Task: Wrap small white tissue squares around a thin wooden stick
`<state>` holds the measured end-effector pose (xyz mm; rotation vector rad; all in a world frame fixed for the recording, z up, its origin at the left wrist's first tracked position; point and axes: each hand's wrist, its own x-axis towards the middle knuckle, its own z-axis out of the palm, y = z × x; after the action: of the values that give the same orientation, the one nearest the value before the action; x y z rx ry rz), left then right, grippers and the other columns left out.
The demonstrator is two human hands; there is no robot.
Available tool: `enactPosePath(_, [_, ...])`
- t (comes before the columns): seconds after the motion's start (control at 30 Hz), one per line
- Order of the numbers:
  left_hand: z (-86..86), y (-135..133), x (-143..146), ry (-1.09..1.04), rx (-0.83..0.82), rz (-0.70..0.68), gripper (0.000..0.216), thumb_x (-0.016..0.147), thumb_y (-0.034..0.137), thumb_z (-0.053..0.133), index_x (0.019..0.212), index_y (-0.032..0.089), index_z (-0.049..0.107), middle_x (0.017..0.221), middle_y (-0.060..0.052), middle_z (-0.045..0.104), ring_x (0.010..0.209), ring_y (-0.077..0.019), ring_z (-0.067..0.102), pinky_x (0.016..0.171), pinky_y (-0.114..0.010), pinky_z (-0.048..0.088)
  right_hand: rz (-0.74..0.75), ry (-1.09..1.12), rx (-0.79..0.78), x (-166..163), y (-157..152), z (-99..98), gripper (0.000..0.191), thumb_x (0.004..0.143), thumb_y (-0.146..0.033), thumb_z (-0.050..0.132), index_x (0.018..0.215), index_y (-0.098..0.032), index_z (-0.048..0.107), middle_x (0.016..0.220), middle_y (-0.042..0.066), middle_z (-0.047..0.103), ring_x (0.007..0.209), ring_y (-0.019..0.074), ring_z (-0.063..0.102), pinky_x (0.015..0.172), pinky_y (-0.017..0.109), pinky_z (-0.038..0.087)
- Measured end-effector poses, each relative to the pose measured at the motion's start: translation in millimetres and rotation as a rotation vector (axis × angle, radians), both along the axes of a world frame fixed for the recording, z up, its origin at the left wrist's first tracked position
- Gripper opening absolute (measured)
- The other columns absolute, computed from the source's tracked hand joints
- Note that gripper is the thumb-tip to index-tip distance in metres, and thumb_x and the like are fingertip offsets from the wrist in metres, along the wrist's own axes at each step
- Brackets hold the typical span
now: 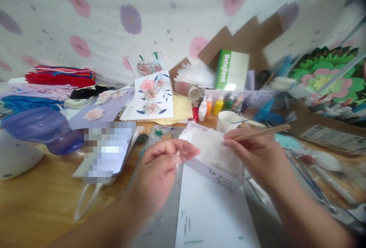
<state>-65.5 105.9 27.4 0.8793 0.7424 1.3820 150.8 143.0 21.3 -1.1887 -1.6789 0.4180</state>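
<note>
My right hand (257, 154) is closed around a thin wooden stick (267, 130), which points up and to the right; its lower end is hidden by my fingers. Fingertips of my left hand (158, 171) are pinched together on something small and whitish that I cannot make out. Between the two hands sits a shallow white box (217, 174) with handwriting on its front side. White, soft-looking material (210, 145) fills it. A white sheet of paper (211, 213) with green and dark strokes lies in front of the box.
Behind the box stand a white cup (225, 122) and several paint bottles (217, 106). A phone (110, 150) leans at the left, near a purple balloon (42, 126). Flower cards (150, 99) and a green notebook (231, 70) stand at the back. Brushes (307, 175) lie at right.
</note>
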Motion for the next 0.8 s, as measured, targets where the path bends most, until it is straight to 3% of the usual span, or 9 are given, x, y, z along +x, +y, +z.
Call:
enactPosePath(0.1, [-0.4,0,1,0.029,-0.01,-0.034,0.02,0.076,0.014,0.063,0.056,0.016,0.062,0.07,-0.001,0.066,0.072,-0.0162,0.063,0.074,-0.029,0.047,-0.045,0.017,0.086,3,1,-2.3,0.008,0.081,-0.024,0.071,0.074,-0.024,0.074,0.084,0.002,0.076,0.083,0.0229,0.072,0.077,0.039,0.059])
enactPosePath(0.2, [-2.4,1,4,0.043,-0.011,-0.093,0.013,0.08,0.021,0.066,0.068,0.017,0.067,0.07,-0.001,0.066,0.073,-0.0169,0.063,0.073,-0.029,0.045,-0.053,0.161,0.173,-2,-9,1.6,0.007,0.083,-0.023,0.072,0.078,-0.027,0.074,0.087,0.001,0.076,0.092,0.0218,0.07,0.086,0.039,0.056])
enactPosePath(0.3, [-6.6,1,6,0.107,-0.014,-0.124,0.006,0.079,0.021,0.071,0.076,0.017,0.066,0.075,-0.002,0.066,0.072,-0.015,0.06,0.07,-0.028,0.043,0.094,0.235,0.174,-13,-24,8.9,0.011,0.085,-0.018,0.069,0.084,-0.027,0.076,0.087,0.001,0.076,0.094,0.02,0.069,0.085,0.033,0.057])
enactPosePath(0.47, [-10.0,-2,8,0.1,-0.062,-0.156,0.019,0.074,0.022,0.077,0.078,0.018,0.059,0.071,0.002,0.061,0.063,-0.011,0.055,0.063,-0.025,0.041,0.307,0.277,0.081,-25,-42,11.4,0.012,0.087,-0.019,0.068,0.092,-0.027,0.076,0.087,0.001,0.077,0.093,0.0182,0.069,0.081,0.028,0.059])
enactPosePath(0.8, [-9.5,-2,8,0.068,-0.074,-0.213,0.028,0.074,0.026,0.08,0.086,0.019,0.057,0.071,0.002,0.065,0.062,-0.0111,0.058,0.061,-0.025,0.045,0.359,0.319,0.048,-29,-43,6.5,0.018,0.087,-0.017,0.069,0.096,-0.03,0.076,0.09,0.001,0.076,0.093,0.0182,0.069,0.077,0.027,0.06])
